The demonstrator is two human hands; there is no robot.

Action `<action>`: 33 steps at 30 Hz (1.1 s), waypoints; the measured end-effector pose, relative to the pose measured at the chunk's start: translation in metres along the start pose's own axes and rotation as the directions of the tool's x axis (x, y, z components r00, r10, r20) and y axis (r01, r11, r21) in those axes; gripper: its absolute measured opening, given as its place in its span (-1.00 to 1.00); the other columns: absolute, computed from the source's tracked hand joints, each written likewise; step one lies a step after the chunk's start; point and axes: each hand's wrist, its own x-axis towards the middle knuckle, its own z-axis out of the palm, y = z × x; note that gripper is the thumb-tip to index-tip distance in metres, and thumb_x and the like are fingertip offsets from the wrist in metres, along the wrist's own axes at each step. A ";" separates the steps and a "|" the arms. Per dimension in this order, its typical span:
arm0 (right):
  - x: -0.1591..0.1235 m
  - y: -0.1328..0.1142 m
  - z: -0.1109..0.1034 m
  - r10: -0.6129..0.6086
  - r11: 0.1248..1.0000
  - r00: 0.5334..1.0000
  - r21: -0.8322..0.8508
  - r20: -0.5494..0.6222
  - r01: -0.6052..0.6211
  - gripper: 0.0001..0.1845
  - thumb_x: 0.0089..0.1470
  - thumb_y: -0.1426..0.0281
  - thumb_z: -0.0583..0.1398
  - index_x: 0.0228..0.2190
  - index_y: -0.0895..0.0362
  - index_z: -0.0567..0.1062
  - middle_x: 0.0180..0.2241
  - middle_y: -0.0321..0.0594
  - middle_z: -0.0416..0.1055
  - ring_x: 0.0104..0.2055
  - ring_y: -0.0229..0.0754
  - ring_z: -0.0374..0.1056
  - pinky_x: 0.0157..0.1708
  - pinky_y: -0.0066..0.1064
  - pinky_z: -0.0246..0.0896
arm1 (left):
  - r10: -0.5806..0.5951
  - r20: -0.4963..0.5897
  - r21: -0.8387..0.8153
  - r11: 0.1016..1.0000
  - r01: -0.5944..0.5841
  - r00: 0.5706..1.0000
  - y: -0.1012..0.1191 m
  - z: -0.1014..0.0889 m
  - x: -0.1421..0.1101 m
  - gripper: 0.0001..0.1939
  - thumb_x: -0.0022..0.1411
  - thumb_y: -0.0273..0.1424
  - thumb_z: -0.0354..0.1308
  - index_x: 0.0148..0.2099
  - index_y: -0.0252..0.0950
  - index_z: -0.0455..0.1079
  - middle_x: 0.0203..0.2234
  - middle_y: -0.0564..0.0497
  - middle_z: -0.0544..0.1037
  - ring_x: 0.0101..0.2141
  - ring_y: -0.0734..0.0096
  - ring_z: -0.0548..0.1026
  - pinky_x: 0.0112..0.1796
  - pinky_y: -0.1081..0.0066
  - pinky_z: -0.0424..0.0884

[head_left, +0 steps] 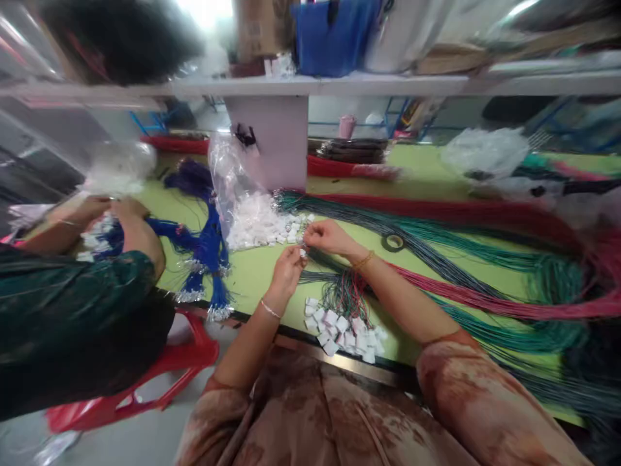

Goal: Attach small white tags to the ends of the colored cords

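My left hand (286, 270) is closed in a pinch on a small white plastic connector (303, 253) above the green tabletop. Close beside it, my right hand (330, 237) has thumb and fingers pressed together near that connector; whatever sits between them is too small to make out. Behind both hands lies a heap of loose white connectors (259, 223), spilling from a clear plastic bag (226, 165). Below my right forearm, a bunch of wires (344, 291) ends in several white connector housings (334, 327) by the table's front edge.
Long bundles of green wires (466, 246), red wires (446, 290) and dark wires stretch to the right. A roll of black tape (392, 243) lies among them. Blue wire bundles (208, 239) lie to the left, beside a co-worker's hands (114, 206). A shelf (388, 85) spans above.
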 end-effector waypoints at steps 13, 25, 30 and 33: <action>-0.033 0.031 0.020 0.016 0.996 0.995 -0.083 -0.101 -0.024 -0.68 0.03 0.21 0.11 -0.57 0.19 0.35 -0.60 -0.36 0.21 -0.54 -0.37 0.05 -0.54 -0.51 -0.11 | 0.018 0.032 0.018 1.000 -0.018 0.999 0.003 0.002 -0.004 -0.87 0.10 -0.44 0.26 -0.34 -0.35 0.37 -0.42 0.02 0.49 -0.49 0.61 0.36 -0.39 0.54 0.28; -0.036 0.028 0.022 0.020 0.997 0.996 -0.072 -0.082 -0.026 -0.67 0.06 0.20 0.09 -0.59 0.16 0.28 -0.62 -0.39 0.17 -0.55 -0.37 0.02 -0.53 -0.51 -0.12 | 0.052 0.024 0.096 0.994 -0.054 0.998 0.001 0.003 -0.005 -0.77 -0.01 -0.39 0.34 -0.33 -0.34 0.37 -0.44 0.04 0.49 -0.50 0.62 0.36 -0.43 0.55 0.27; -0.040 0.022 0.027 -0.073 0.971 0.988 -0.236 -0.136 0.039 -0.74 0.06 0.31 0.08 -0.60 0.17 0.31 -0.62 -0.36 0.21 -0.55 -0.36 0.04 -0.51 -0.48 -0.14 | 0.074 -0.020 0.188 0.980 -0.069 0.997 0.000 0.001 -0.004 -0.76 -0.04 -0.39 0.36 -0.36 -0.34 0.37 -0.54 0.10 0.43 -0.53 0.61 0.34 -0.46 0.54 0.25; -0.041 0.022 0.026 -0.109 0.968 0.990 -0.237 -0.090 0.085 -0.77 0.06 0.34 0.07 -0.57 0.17 0.33 -0.60 -0.34 0.24 -0.54 -0.35 0.07 -0.50 -0.48 -0.11 | 0.086 -0.048 0.182 0.980 -0.076 0.995 -0.001 -0.001 -0.003 -0.75 -0.05 -0.39 0.37 -0.39 -0.35 0.35 -0.50 0.08 0.44 -0.52 0.62 0.35 -0.45 0.54 0.25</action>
